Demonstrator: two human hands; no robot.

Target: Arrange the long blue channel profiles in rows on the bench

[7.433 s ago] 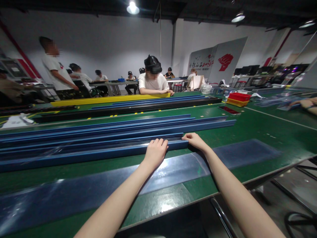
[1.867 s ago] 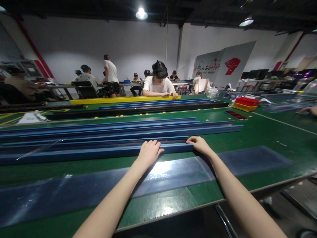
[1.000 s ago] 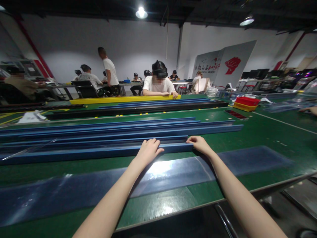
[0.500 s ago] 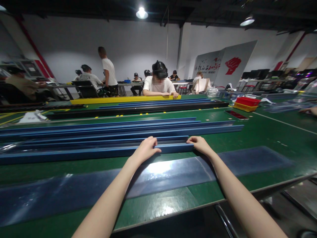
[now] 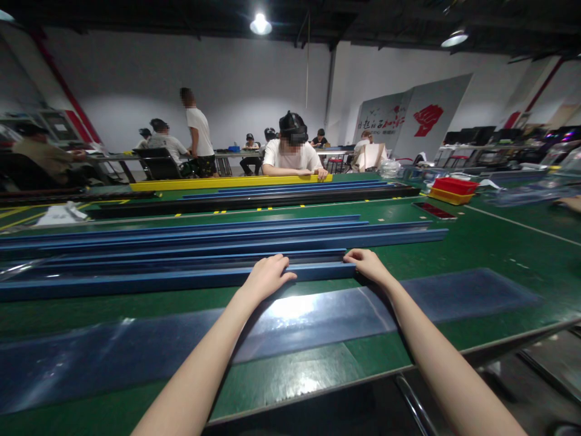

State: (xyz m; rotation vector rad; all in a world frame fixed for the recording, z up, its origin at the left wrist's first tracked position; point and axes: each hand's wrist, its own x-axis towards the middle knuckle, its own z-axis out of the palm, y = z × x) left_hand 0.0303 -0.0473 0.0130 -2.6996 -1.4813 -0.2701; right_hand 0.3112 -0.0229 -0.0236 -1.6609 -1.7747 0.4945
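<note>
A long blue U-shaped channel [image 5: 181, 282] lies across the green table, nearest to me of several such channels. My left hand [image 5: 269, 277] grips it a short way in from its right end, thumb on the near wall and fingers over the top. At that right end, my right hand [image 5: 365, 264] pinches the channel between thumb and fingers; the fingertips are partly hidden. Below my wrists a long clear plastic strip [image 5: 318, 321] rests flat on the table, with my forearms passing over it.
More blue channels [image 5: 399, 237] lie just beyond. Farther back are a black profile [image 5: 272, 200], a yellow profile [image 5: 227, 182] under a co-worker's hands, a phone [image 5: 433, 211] and red and yellow bins [image 5: 454, 188]. The table's front edge [image 5: 340, 386] runs below my arms.
My left hand's fingers have flattened slightly over the channel. The right hand remains at the channel's end, and the view has shifted very little.
</note>
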